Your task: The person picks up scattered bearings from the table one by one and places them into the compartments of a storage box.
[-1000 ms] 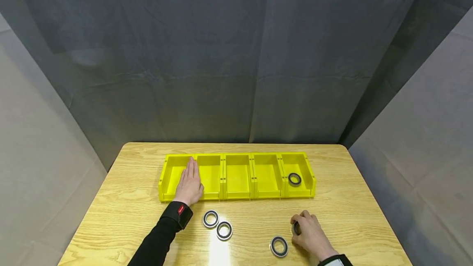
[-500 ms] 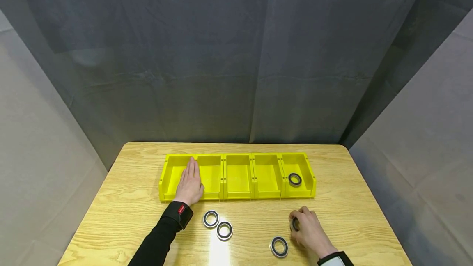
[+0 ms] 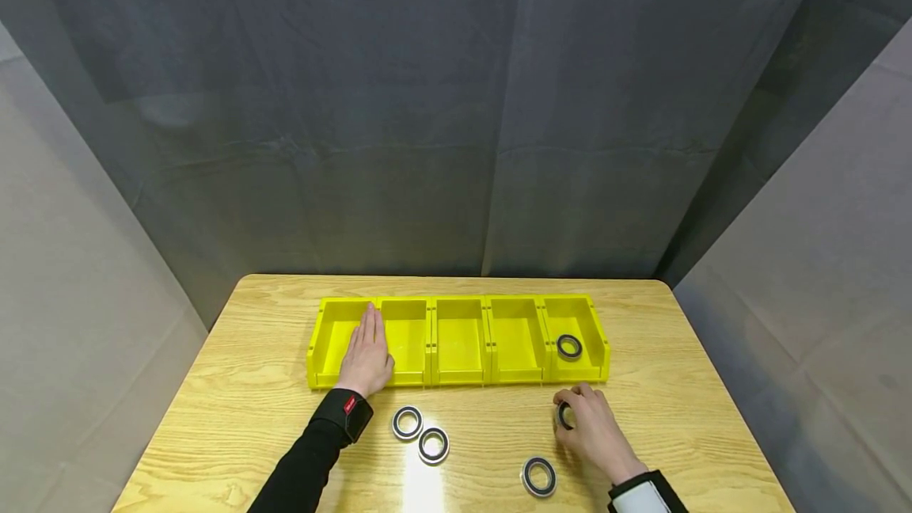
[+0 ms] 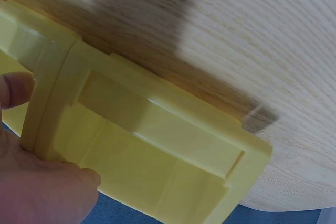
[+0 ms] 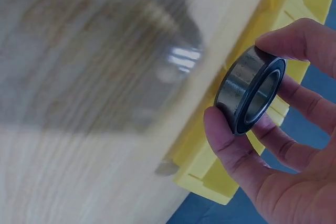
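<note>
"Where is the held ring (image 5: 236,90)?"

"Just on the near side of the right bin (image 3: 570,371), tilted up towards its edge. The right hand (image 3: 593,430) pinches it by the outer rim, digits on opposite sides, gap only as wide as the ring."

"A sound grip?"

"I'd say so. The rim looks smooth, so even pressure matters more than force, and the fingertips should leave its face free."

"And the left hand (image 3: 366,355)?"

"Over the divider (image 4: 50,98) between the two leftmost bins. Its fingers lie straight and together, thumb across on the divider's right side. Whether it squeezes, I can't tell; a light, steady rest there should be enough to stop the row sliding."

"Anything to watch?"

"The bin's front lip: a low wrist could knock it. The binned ring (image 3: 560,347) lies flat inside, so a drop might clink against it. On the table (image 3: 663,386), the near ring (image 3: 526,476) sits left of the right forearm, and the left pair (image 3: 423,446) is well apart, nearer the left wrist."
</note>
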The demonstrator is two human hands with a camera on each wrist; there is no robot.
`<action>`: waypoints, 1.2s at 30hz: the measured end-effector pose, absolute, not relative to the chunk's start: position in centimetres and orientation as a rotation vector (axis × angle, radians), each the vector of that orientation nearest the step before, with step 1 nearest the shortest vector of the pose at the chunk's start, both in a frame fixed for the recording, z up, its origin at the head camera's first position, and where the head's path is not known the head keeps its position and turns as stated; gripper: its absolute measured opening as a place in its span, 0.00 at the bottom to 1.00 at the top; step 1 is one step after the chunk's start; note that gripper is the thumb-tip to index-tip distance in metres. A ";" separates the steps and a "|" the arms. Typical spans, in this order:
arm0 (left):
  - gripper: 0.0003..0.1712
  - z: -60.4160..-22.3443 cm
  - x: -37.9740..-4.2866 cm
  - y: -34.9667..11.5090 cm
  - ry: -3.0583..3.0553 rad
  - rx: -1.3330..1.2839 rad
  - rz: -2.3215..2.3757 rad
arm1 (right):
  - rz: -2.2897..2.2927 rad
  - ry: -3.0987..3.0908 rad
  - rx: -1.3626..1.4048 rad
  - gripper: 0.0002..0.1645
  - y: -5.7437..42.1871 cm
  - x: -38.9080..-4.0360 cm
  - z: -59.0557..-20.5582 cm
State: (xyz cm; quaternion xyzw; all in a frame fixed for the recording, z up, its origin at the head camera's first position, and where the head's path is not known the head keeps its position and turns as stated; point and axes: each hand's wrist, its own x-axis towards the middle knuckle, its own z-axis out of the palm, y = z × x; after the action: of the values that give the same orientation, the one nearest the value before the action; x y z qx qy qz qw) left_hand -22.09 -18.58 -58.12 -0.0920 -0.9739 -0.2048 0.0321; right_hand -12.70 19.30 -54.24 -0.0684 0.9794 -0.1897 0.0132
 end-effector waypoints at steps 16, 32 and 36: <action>0.45 -57.7 -21.9 -18.5 -3.004 -0.288 -0.593 | -0.593 3.153 -0.321 0.20 17.4 -15.4 -52.0; 0.46 -58.1 -22.1 -18.6 -3.002 -0.291 -0.591 | -0.635 3.172 -0.393 0.19 15.9 -17.9 -50.7; 0.46 -58.2 -22.1 -18.7 -3.001 -0.291 -0.581 | -0.632 3.180 -0.407 0.19 15.5 -18.6 -50.9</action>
State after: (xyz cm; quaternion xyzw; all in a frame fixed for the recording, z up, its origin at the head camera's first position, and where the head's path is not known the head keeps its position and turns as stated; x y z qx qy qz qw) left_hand -22.06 -18.67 -58.19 -0.0946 -0.9767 -0.1892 0.0355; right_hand -18.57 15.48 -50.88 -0.1242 0.9712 -0.1932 -0.0630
